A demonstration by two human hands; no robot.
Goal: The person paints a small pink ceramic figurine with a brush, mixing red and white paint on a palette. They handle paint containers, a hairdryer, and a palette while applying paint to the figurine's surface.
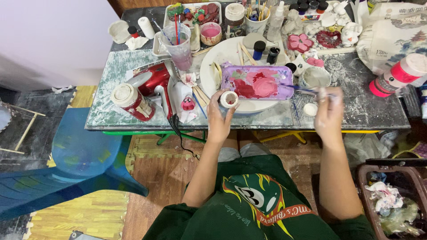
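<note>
Plainly a painting bench: grey, paint-crusted stone-look tabletop (356,95), gritty and mottled. On it a round white plate (213,71), smooth, bearing a glossy lilac rectangular tray (257,82) smeared with pink and red. Left hand (220,116) curled shut round a small round white plaster piece (229,98), raised just before the plate's near rim. Right hand (329,111) pinched closed on a thin blue-handled brush (304,89), tip on the tray. Best loaded lightly, piece turned slowly, wrist braced.
</note>
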